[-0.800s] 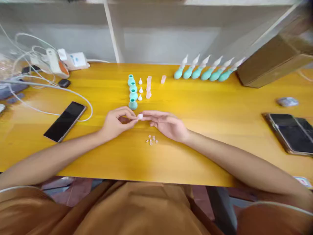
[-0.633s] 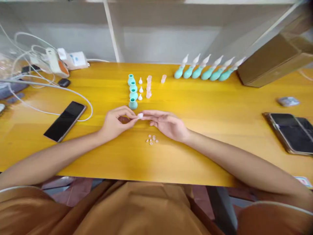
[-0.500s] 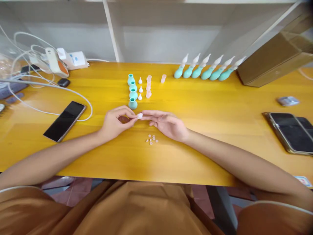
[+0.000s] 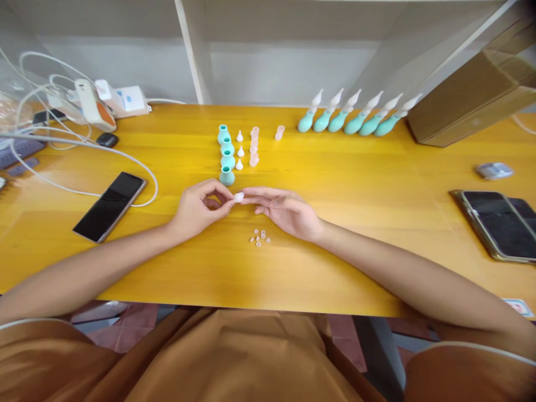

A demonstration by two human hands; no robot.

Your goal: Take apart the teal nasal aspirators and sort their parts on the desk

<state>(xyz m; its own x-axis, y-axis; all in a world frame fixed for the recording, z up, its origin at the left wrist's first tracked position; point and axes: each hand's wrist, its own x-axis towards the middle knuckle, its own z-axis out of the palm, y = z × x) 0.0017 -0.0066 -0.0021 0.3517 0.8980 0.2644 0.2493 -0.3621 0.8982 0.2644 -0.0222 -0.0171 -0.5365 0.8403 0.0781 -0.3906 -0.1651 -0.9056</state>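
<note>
My left hand [image 4: 200,207] pinches a small white nozzle piece [image 4: 238,197] between thumb and fingertips. From the other side, the stretched fingers of my right hand [image 4: 288,213] reach to this piece and seem to touch it; the palm is turned partly up. Just beyond the left hand, several open-necked teal bulbs [image 4: 226,176] stand in a column. Beside them are small white pointed tips [image 4: 240,151] and a row of translucent pink tubes [image 4: 254,159], with one more pink tube [image 4: 280,132] set apart. Nearer me lie several tiny pinkish caps [image 4: 263,234].
Several teal bulbs with white tips [image 4: 328,121] line the back right, near a cardboard box [image 4: 464,95]. A black phone [image 4: 109,206] and white cables [image 4: 146,167] lie left, below power adapters [image 4: 129,101]. More phones [image 4: 496,223] lie at right. Shelf panels rise behind.
Both hands keep almost the same pose around the white nozzle piece. The whole view has shifted very slightly; nothing on the table has visibly moved.
</note>
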